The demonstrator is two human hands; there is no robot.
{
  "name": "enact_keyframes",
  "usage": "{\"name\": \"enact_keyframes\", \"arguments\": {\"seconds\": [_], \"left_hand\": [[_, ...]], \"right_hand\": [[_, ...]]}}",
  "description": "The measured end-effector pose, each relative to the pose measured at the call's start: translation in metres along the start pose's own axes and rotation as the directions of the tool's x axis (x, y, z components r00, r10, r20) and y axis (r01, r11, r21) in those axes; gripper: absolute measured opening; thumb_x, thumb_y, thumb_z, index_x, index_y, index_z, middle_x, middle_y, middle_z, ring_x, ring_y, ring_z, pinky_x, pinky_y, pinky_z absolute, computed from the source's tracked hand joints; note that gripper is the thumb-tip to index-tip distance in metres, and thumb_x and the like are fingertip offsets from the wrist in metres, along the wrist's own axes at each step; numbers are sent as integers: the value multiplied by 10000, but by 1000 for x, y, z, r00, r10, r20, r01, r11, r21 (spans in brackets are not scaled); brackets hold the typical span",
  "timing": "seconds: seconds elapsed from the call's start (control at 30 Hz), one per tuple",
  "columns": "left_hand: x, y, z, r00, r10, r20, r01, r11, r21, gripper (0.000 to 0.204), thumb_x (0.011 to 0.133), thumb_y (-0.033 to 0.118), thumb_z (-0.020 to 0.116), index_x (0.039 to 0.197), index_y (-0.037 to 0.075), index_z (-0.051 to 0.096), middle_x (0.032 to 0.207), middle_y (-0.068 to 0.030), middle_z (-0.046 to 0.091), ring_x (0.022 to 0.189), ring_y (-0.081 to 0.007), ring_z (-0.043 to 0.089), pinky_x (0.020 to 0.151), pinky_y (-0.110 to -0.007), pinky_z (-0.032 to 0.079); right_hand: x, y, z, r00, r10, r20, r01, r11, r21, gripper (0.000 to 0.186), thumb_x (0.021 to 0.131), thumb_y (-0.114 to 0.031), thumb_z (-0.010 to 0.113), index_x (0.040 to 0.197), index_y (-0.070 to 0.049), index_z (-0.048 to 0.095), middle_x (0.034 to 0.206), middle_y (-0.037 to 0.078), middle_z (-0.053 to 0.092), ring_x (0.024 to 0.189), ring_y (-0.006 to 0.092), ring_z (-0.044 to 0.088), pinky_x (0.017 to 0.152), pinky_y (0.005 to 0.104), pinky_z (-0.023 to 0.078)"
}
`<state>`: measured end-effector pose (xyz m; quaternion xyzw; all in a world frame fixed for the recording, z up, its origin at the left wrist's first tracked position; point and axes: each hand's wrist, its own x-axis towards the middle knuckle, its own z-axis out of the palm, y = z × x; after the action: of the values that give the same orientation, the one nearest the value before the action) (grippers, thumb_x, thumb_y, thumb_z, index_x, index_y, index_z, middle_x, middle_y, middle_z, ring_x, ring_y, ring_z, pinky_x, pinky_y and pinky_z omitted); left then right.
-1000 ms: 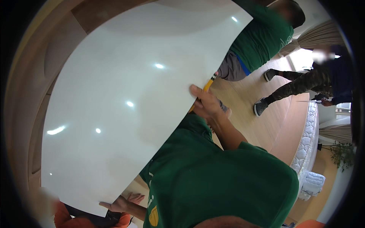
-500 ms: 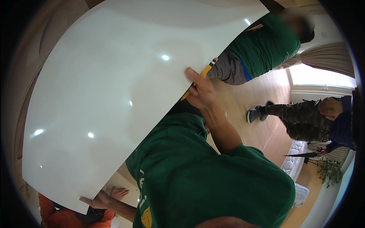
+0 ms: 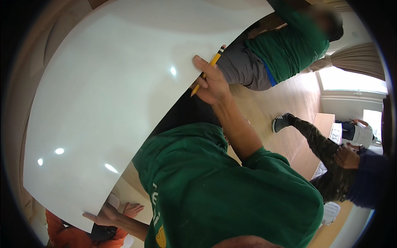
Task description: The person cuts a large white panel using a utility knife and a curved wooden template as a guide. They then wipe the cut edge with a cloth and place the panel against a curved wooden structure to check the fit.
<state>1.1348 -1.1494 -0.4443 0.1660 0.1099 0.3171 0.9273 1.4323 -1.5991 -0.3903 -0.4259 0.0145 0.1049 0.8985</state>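
Note:
A large glossy white panel [image 3: 103, 87] fills the upper left, its long near edge running diagonally past my body. My right hand [image 3: 213, 84] is closed around that edge, thumb on top. A yellow pencil [image 3: 214, 60] with a dark tip lies across the same hand, held between thumb and fingers. My left hand [image 3: 105, 215] grips the panel near its lower corner, thumb on the white face and fingers underneath, hidden from sight.
A co-worker in a green shirt [image 3: 285, 56] stands by the panel's far right end. Someone in orange [image 3: 62, 225] is beyond the lower corner, a hand [image 3: 133, 209] near my left wrist. A person in camouflage trousers [image 3: 316, 142] stands right on the wooden floor [image 3: 264, 103].
The panel and my right hand have shifted slightly up and left in view. At the right, the person in camouflage trousers has stepped, and a person in white has come into view.

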Motion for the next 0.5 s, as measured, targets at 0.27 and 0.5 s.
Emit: {"name": "enact_keyframes", "arguments": {"seconds": [0.27,0.5], "left_hand": [[-14,15,35,967,194,-166,-143,951,275,512,1011,262,493,1366,-88,378,1346,-249,488,1229,-353,489,1047,-479,430],[-25,9,36,942,227,-248,-157,949,274,495,995,200,514,1384,-67,365,1431,-207,399,1299,-336,399,1111,-467,327]], "right_hand": [[-11,-6,21,1000,25,-4,-25,1000,11,184,970,-239,581,897,-75,621,669,-32,582,444,32,372,574,257,475],[5,-8,24,1000,-9,-2,9,998,59,209,948,-215,592,992,-10,592,808,62,637,471,50,408,530,272,492]]}}
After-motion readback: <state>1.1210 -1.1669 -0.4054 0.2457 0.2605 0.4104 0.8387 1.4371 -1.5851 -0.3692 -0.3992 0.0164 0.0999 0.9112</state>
